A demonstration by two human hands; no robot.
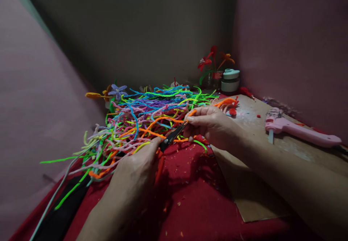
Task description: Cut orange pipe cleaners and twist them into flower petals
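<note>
So your right hand has the orange stem pinched between thumb and fingertips, fingers nearly closed. Your left hand is curled around the dark scissors, though I can't tell how far apart the 2 handles sit. Both are over the red cloth on the surface, right by the front edge of the fuzzy pile.

That stem looks super light, soft outside, probably with a bendy core, so it'll hold a kink if you squeeze hard. I'd pinch it close to the blades; grab it far out and it'll likely flop or swivel. Fuzz shouldn't be slippery, but it may shed or snag on its neighbors. Scissors are the stiff, heavier bit, so grip those by the handles and mind your right fingertips, they're really near the blade tips imo.
</note>
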